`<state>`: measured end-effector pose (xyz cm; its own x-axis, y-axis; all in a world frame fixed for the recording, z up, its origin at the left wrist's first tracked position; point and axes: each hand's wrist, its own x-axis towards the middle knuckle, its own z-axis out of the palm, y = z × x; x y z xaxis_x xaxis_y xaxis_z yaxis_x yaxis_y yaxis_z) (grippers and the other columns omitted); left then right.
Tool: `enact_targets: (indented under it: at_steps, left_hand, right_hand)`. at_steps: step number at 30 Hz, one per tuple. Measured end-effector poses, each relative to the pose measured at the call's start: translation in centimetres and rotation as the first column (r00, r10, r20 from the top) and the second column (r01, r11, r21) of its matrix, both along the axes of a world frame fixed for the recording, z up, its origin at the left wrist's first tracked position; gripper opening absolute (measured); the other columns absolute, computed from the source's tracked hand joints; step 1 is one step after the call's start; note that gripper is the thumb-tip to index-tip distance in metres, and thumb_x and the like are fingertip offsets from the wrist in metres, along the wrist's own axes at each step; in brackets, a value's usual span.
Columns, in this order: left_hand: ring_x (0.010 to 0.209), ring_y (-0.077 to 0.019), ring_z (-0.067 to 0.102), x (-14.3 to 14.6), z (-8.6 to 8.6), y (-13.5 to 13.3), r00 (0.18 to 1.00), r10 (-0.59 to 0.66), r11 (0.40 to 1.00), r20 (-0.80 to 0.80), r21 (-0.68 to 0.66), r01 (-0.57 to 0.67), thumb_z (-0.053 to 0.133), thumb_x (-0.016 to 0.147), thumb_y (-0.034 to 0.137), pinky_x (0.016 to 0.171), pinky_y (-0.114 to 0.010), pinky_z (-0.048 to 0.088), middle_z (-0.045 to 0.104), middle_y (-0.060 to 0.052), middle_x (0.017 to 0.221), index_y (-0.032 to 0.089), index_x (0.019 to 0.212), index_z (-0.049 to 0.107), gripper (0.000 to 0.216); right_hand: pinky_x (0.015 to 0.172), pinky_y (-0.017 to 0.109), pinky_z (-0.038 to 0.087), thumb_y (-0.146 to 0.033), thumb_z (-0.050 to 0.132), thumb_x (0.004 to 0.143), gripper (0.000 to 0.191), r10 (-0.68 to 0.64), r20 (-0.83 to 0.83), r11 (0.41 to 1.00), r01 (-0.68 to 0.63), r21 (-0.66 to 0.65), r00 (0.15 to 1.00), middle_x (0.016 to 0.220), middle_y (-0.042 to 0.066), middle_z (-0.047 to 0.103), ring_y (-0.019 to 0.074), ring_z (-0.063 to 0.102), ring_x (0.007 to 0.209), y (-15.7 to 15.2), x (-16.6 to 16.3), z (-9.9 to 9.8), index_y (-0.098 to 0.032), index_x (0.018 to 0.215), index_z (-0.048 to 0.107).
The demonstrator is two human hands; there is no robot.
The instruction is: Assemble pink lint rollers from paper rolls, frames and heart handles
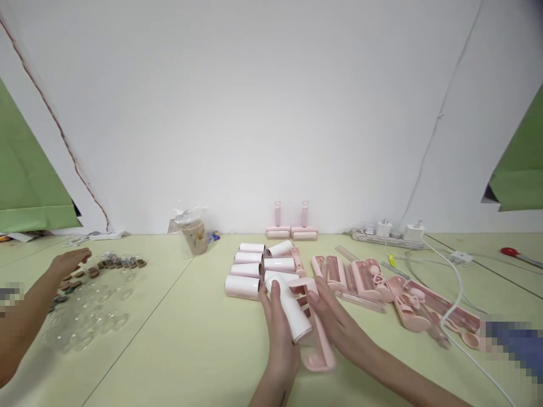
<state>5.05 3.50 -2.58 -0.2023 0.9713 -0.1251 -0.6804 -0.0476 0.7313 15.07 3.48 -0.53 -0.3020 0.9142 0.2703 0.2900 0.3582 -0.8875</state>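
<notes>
My left hand (280, 328) is wrapped round a white adhesive lint-roller roll (294, 314), thumb on its upper end. Beside it my right hand (335, 316) grips a pink plastic lint-roller holder (321, 339), a long frame with a curved end. The roll and the holder are close together; whether they touch I cannot tell. Behind my left hand lie several more white rolls (242, 286) in two columns. Loose pink holder parts (365, 280) and clear covers (362, 301) spread to the right of my right hand. Two assembled pink lint rollers (279, 230) stand against the wall.
At left, another person's hand (70, 264) reaches over small brown pieces (93, 272) near clear round plastic pieces (85, 322). A bagged cup (194, 236) stands at the back. On the right are a power strip (386, 240), white cables (456, 282), a red-handled tool (511, 251) and a blue sleeve (520, 342).
</notes>
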Motion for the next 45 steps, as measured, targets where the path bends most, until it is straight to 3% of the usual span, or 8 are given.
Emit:
enact_targets:
  at_steps: [8,17,24,29,35,37,41,45]
  left_hand:
    - [0.071,-0.0144,0.060,0.6,0.9,-0.8,0.982,-0.088,0.996,-0.166,0.019,0.092,0.047,0.079,0.050,0.060,-0.023,0.048,0.058,-0.003,0.097,0.027,0.111,0.037,0.041]
    - [0.076,-0.0158,0.058,0.8,0.4,-1.1,0.955,-0.070,0.994,-0.289,0.064,0.093,0.043,0.079,0.053,0.062,-0.024,0.047,0.056,-0.003,0.092,0.029,0.113,0.031,0.043]
    - [0.084,-0.0211,0.059,0.3,0.8,-1.2,0.885,-0.228,0.937,-0.405,0.157,0.313,0.076,0.053,0.030,0.070,-0.031,0.048,0.058,-0.006,0.100,0.028,0.115,0.024,0.081]
    - [0.085,-0.0234,0.059,-0.8,0.7,-1.3,0.727,-0.298,0.911,-0.619,0.043,0.410,0.072,0.053,0.021,0.074,-0.034,0.047,0.060,-0.006,0.095,0.022,0.117,0.035,0.074]
    - [0.074,-0.0245,0.058,-1.1,-0.5,-3.7,0.396,-0.316,0.833,-0.862,-0.052,0.552,0.071,0.052,0.024,0.062,-0.032,0.047,0.062,-0.003,0.082,0.024,0.101,0.054,0.052]
    - [0.069,-0.0252,0.059,-1.1,-1.3,-4.4,0.290,-0.301,0.813,-0.908,-0.086,0.576,0.070,0.054,0.028,0.059,-0.033,0.046,0.063,-0.005,0.080,0.026,0.098,0.057,0.047]
    - [0.055,-0.0259,0.058,-1.5,-3.9,-4.9,0.079,-0.209,0.877,-0.975,-0.152,0.455,0.060,0.063,0.029,0.061,-0.040,0.044,0.064,-0.006,0.080,0.029,0.102,0.058,0.039]
    - [0.056,-0.0274,0.059,-2.2,-6.1,-4.9,-0.004,-0.168,0.874,-0.986,-0.151,0.463,0.058,0.063,0.027,0.063,-0.041,0.044,0.063,-0.007,0.085,0.031,0.109,0.054,0.047]
  right_hand:
    - [0.088,0.032,0.041,-0.047,0.030,0.089,0.037,-0.101,-0.114,0.995,0.101,-0.001,0.988,0.110,0.004,0.054,0.0202,0.050,0.103,0.8,-0.4,-0.9,-0.026,0.116,0.047]
    - [0.074,0.029,0.048,-0.051,0.029,0.088,0.035,-0.089,-0.177,0.991,0.069,-0.113,0.980,0.100,0.001,0.057,0.0203,0.055,0.092,0.1,-0.2,0.0,-0.028,0.104,0.051]
    - [0.080,0.032,0.044,-0.043,0.029,0.089,0.032,-0.149,-0.044,0.979,0.154,0.136,0.988,0.109,0.005,0.053,0.0212,0.050,0.101,0.6,1.0,-0.6,-0.026,0.114,0.041]
    - [0.067,0.029,0.045,-0.030,0.044,0.082,0.019,0.024,0.362,0.973,-0.105,0.206,0.932,0.094,0.003,0.060,0.0188,0.056,0.081,0.8,4.4,2.5,-0.025,0.099,0.053]
    - [0.049,0.028,0.034,-0.031,0.061,0.059,0.019,0.116,0.811,0.927,-0.356,0.120,0.574,0.069,0.005,0.061,0.0221,0.055,0.061,-0.8,5.8,4.3,-0.019,0.073,0.061]
    - [0.043,0.025,0.027,-0.026,0.060,0.056,0.013,0.196,0.832,0.910,-0.413,0.043,0.519,0.060,0.002,0.058,0.0186,0.052,0.052,-1.5,5.7,3.8,-0.019,0.066,0.060]
    - [0.041,0.023,0.027,-0.018,0.053,0.059,0.006,0.329,0.764,0.873,-0.487,-0.021,0.556,0.057,-0.001,0.054,0.0137,0.046,0.048,-2.7,5.7,2.7,-0.020,0.064,0.056]
    - [0.048,0.022,0.034,-0.017,0.050,0.064,0.007,0.348,0.748,0.848,-0.530,0.006,0.566,0.063,0.000,0.056,0.0141,0.048,0.053,-3.3,5.8,2.3,-0.020,0.070,0.054]
